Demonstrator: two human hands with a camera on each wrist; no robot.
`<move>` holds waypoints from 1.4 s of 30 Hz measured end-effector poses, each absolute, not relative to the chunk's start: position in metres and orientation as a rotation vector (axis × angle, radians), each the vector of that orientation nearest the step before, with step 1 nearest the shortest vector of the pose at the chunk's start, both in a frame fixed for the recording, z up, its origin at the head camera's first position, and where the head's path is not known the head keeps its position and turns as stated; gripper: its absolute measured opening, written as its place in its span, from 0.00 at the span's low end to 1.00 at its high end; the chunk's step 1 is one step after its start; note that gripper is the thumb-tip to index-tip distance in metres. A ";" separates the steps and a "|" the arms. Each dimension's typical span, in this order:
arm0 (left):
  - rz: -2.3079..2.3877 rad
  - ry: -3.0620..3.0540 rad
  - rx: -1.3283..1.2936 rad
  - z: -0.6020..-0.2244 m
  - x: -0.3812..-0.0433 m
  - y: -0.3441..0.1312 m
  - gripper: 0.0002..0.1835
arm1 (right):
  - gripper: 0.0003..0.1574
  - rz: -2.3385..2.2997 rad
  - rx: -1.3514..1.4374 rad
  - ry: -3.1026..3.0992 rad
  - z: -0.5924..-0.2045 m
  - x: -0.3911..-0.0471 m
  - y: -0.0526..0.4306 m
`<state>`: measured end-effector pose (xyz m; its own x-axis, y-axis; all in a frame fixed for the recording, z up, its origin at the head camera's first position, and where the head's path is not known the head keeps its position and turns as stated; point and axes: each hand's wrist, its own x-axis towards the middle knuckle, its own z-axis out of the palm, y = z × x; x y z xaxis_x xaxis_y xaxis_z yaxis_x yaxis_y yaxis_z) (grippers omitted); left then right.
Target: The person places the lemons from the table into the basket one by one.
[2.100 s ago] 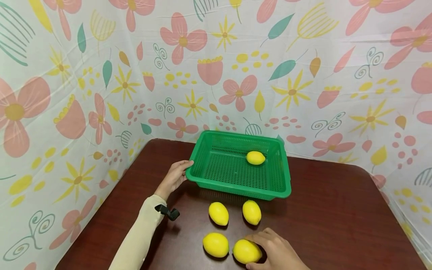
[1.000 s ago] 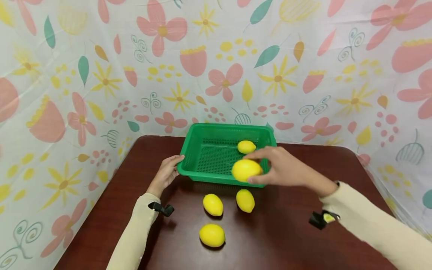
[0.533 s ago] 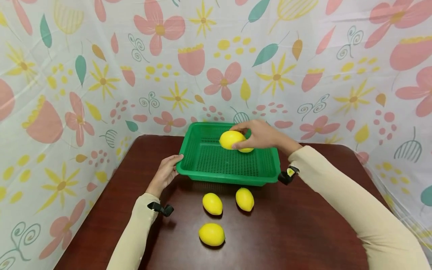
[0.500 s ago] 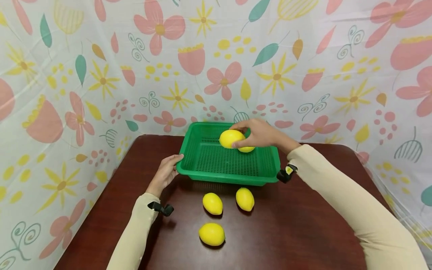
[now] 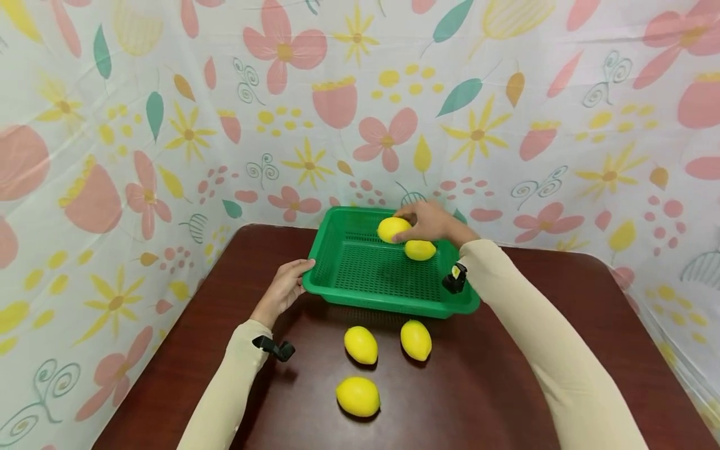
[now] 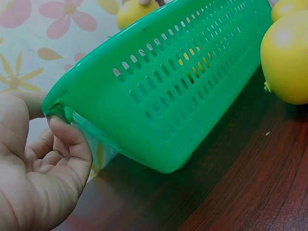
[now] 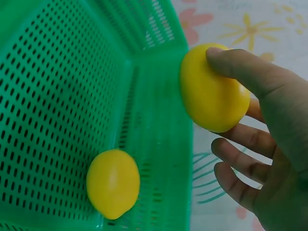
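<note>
Flower-print sheeting walls in a dark wood worktop (image 5: pixel 562 350). The left hand (image 5: pixel 284 290) curls its fingers round the near corner of the green basket (image 5: pixel 360 275), apparently to steady it. The right hand (image 5: pixel 430 222), reaching past the far rim, pinches a lemon (image 5: pixel 392 229) above the mesh floor; a second lemon (image 5: pixel 420 250) lies just beneath it. Three lemons (image 5: pixel 360 344) wait on the worktop behind that wrist.

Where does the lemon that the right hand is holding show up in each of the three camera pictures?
Head: the held lemon sits upper centre, over the far end of the green basket.
Left wrist: a lemon peeks above the rim at top centre; whether it is the held one cannot be told.
Right wrist: upper right, pinched by the right hand.
Shared landmark: the green basket.
</note>
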<state>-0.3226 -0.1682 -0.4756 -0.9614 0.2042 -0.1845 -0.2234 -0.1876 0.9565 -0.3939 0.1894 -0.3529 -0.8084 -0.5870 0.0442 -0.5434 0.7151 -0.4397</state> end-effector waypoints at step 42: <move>2.226 1.817 0.032 -0.478 -0.321 -0.170 0.22 | 0.38 -0.580 -0.498 2.803 -0.447 -0.430 0.152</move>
